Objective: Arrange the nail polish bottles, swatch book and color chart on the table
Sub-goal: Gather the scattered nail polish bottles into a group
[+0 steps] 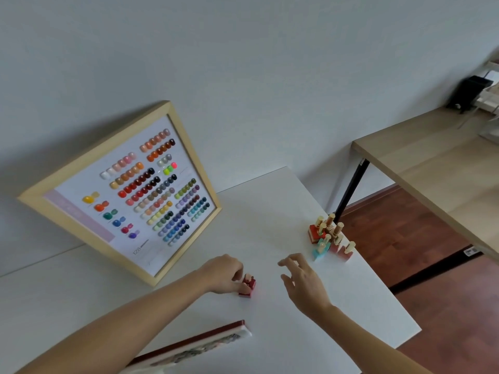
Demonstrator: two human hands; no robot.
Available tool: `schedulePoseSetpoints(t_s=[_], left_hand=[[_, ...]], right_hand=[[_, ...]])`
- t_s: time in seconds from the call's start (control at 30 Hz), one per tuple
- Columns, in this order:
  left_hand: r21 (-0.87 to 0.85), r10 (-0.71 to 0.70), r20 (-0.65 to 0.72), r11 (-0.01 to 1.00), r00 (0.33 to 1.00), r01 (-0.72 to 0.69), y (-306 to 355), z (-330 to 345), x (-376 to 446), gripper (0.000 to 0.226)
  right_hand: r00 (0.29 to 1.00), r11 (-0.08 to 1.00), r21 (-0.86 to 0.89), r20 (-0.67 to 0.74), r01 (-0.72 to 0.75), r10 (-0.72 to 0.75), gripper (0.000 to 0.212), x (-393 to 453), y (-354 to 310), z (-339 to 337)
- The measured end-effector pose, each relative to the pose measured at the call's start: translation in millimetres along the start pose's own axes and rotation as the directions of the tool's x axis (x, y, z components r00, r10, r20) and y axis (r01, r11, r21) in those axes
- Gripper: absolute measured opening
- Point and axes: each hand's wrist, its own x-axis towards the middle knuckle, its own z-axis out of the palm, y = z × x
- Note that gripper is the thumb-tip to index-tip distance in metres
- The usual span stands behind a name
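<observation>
The left hand point(225, 273) is closed at the fingertips on the cap of a small square red nail polish bottle point(248, 286), which stands on the white table point(270, 211) near its middle, just right of the hand; the right hand point(302, 282) hovers a little further right, fingers spread and slack, gripping nothing, its fingertips turned toward the far right; there, close to the table's right edge, stands a tight cluster of nail polish bottles with gold caps point(329, 238), red, teal and pink bodies touching or nearly so. On the far left a framed color chart in a pale wooden frame point(129, 193) leans against the wall, its lower edge on the table; at the near edge lies a flat swatch book with a dark red cover point(205, 344), partly out of view.

The step in hand seems to be setting this red bottle in its place; to do it well, I judge the bottle should be lowered flat on its base and let go only once it stands steady, clear of the frame's corner; the free hand can then fetch the next bottle from the cluster, lifting by the cap straight up so its neighbours are not toppled off the edge.
</observation>
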Motion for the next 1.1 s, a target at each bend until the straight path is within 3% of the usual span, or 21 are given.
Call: schedulePoseSetpoints(t_s=[0.33,0.63,0.87,1.1], left_hand=[[-0.044,-0.045,-0.105,0.998,0.993,0.040,8,12,-3,0.040],[-0.298,-0.153,0.021,0.943,0.988,0.152,2,22,-7,0.019],[-0.262,-0.162,-0.017,0.953,0.987,0.152,-3,13,-6,0.011],[-0.203,-0.093,-0.120,0.977,0.988,0.067,-2,-4,-2,0.012]], right_hand=[[0.994,1.000,0.015,0.109,-0.009,0.007,0.029,14,-35,32],[0.983,1.000,0.029,0.184,0.009,-0.014,0.033,30,-51,48],[0.974,1.000,-0.007,0.227,0.024,-0.022,0.020,30,-51,46],[0.987,1.000,0.011,0.160,-0.021,0.019,0.011,13,-25,23]])
